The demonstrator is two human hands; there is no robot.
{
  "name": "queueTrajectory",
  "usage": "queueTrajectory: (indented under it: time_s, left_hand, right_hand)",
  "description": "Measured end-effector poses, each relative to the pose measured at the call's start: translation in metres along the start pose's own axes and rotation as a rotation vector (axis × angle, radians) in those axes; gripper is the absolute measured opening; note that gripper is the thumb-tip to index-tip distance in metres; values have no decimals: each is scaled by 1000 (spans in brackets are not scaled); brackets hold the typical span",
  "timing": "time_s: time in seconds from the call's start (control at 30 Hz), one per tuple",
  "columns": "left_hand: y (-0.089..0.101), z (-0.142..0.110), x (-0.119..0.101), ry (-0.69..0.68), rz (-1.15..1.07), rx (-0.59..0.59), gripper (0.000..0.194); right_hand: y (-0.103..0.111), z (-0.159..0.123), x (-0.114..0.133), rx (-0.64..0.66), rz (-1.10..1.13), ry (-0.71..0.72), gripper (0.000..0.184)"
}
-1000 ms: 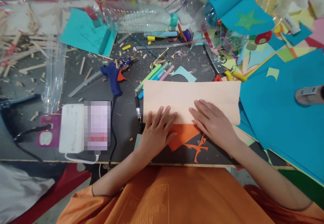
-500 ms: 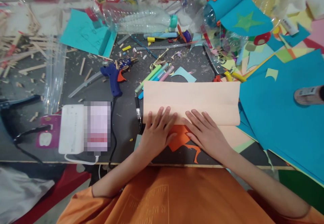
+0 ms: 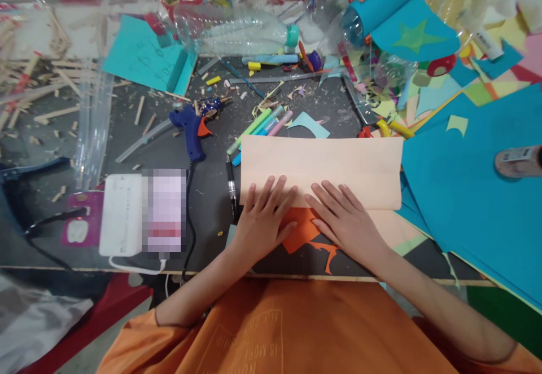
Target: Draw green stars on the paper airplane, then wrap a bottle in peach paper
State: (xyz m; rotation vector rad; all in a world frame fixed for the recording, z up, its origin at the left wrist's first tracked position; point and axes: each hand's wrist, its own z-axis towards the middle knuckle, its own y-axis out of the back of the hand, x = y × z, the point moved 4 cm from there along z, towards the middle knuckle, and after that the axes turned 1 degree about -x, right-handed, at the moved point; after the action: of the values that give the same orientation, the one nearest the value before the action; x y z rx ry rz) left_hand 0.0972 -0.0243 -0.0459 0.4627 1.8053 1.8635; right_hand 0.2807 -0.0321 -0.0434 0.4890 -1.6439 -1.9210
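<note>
"Now, item one: the sheet?"

"Peach sheet (image 3: 322, 157), one. Lies on the worktop (image 3: 209, 193) before me, long side across. Near edge under my hands; it looks creased there, though I cannot tell whether it is folded double."

"Item two: hands?"

"Left hand (image 3: 262, 221): flat, fingers spread on the near edge, gripping nothing. Right hand (image 3: 349, 221): likewise flat, fingers spread, gripping nothing, near the left."

"Changes to enter?"

"One. A second ago my right hand lay farther right and higher up the sheet; now it is drawn in toward the left, fingertips by the near edge. The left has kept its place. As I judge it, both hands can now bear on that one edge, steadying the middle, with the sheet's right end unheld."

"Stock nearby?"

"Orange scrap (image 3: 300, 233), one, between my hands. Orange strip (image 3: 332, 256), one, partly hidden by my right hand. Pen (image 3: 231, 188), one, by the sheet's left end. Markers (image 3: 249, 131), several, at its far left corner. Glue gun (image 3: 193, 137), one, farther left. Blue card (image 3: 474, 193), at the right end."
</note>
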Motion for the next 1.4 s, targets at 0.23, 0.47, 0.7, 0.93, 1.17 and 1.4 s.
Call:
queueTrajectory:
  time_s: [0.23,0.47,0.7,0.93,1.17,1.4]
  left_hand:
    - [-1,0,-1,-7,22,-7,59]
    - [-2,-1,-1,-5,21,-33,59]
    - [-2,-1,-1,-7,26,-38,60]
    - [-4,-1,1,0,10,-20,62]
    - [-3,-1,0,-4,2,-1,63]
    - [-2,0,0,-16,35,-4,61]
  right_hand:
    - [6,4,2,-46,-50,17,39]
    - [2,2,1,-15,-35,5,39]
    - [0,1,-1,-16,-23,19,38]
    - [5,4,9,-42,26,122,35]
    - [8,1,9,-13,57,111,36]
    - [25,-20,-12,-64,-19,28,30]
